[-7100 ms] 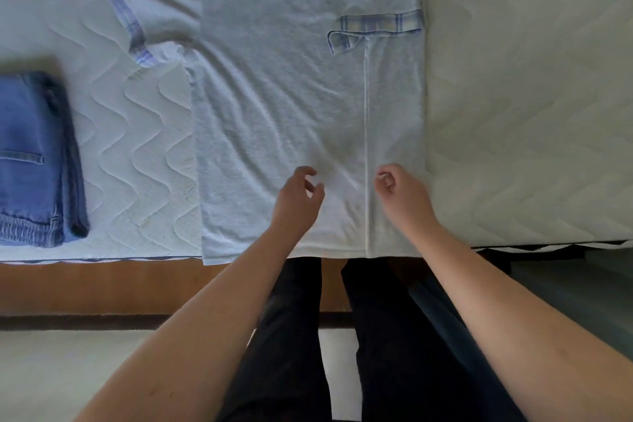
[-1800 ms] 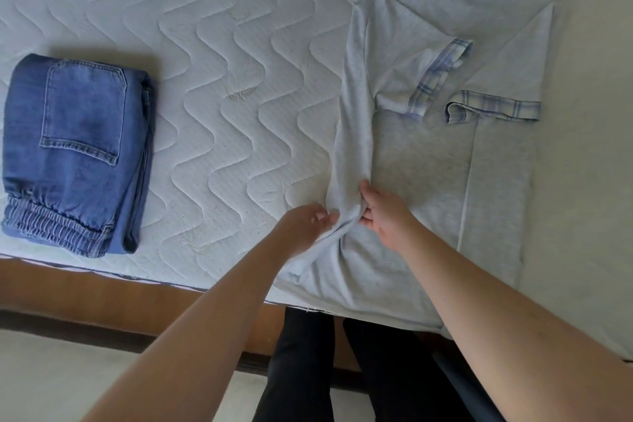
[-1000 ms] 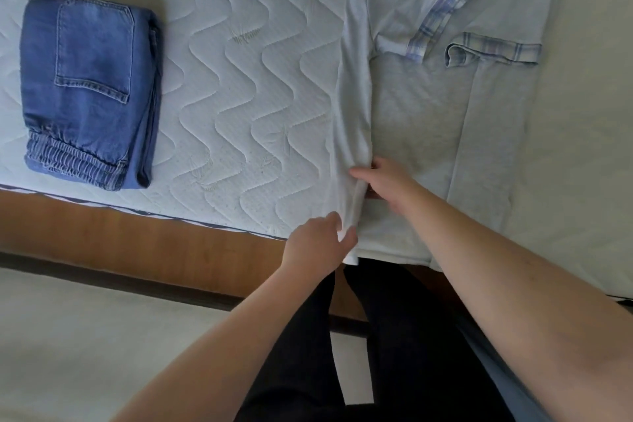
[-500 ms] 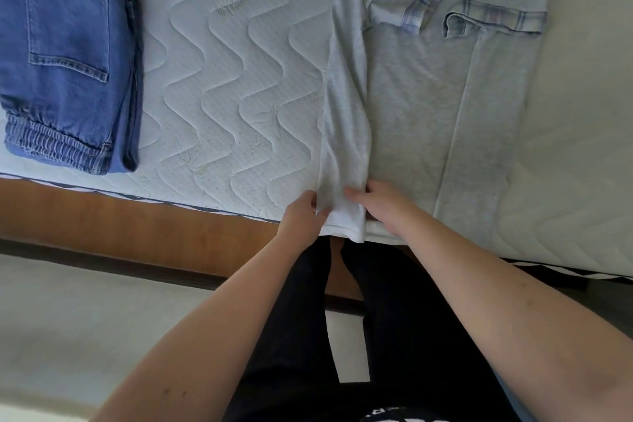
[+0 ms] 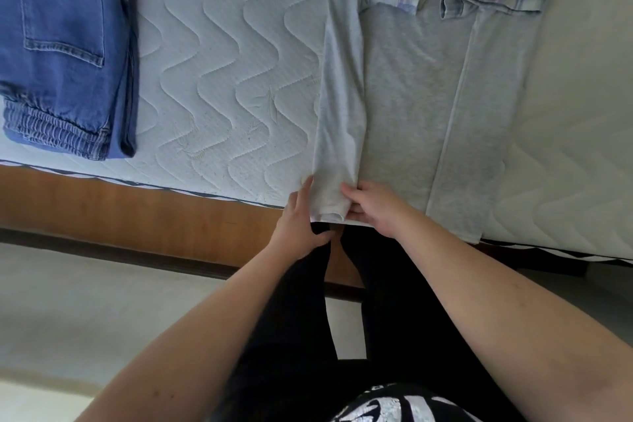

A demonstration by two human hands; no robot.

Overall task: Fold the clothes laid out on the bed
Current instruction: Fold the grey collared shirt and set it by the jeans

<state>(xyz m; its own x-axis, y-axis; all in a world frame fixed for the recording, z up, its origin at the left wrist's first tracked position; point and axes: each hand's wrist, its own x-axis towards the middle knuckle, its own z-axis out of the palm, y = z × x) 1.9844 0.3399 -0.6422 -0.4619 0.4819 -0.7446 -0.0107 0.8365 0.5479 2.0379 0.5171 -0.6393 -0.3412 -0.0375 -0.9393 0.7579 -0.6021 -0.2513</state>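
Near, frame centre: L hand (image 5: 298, 220) grips the bottom hem corner of the grey shirt (image 5: 411, 106), thumb under, fingers up its left edge. R hand (image 5: 375, 207) just beside, fingers curled, pinching the same folded-over strip at the mattress (image 5: 219, 79) edge. Shirt runs up centre-right, plaid-trimmed sleeves folded in near the top. Upper left: folded jeans (image 5: 61, 51), well apart.
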